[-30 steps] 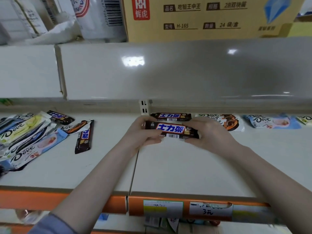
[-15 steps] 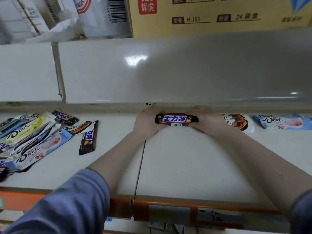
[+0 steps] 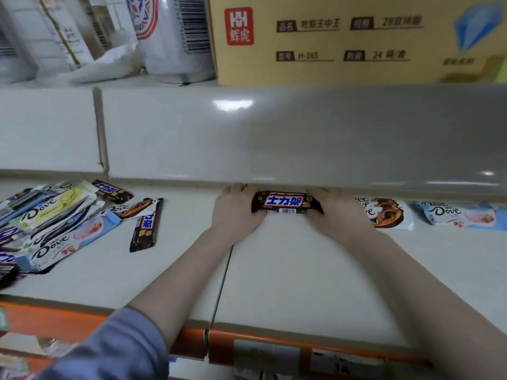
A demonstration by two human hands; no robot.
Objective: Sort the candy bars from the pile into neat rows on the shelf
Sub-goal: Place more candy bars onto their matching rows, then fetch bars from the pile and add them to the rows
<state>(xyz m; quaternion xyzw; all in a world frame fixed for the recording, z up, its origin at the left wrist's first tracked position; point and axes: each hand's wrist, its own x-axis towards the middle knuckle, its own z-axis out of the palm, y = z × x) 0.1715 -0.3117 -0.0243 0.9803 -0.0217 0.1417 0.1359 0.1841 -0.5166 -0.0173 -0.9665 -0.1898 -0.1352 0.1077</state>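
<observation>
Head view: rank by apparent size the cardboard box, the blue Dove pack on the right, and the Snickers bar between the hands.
1. Cardboard box, by far, though cropped.
2. Blue Dove pack.
3. Snickers bar, ends covered by the left hand and right hand, so 2 versus 3 is unsure.

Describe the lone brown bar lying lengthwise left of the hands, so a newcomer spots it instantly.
Start at the white shelf and find the candy pile at its left end. Just right of the pile, left of the left hand, lies the brown bar. It alone points front to back, apart from the pile, with its blue label running along its length.
</observation>
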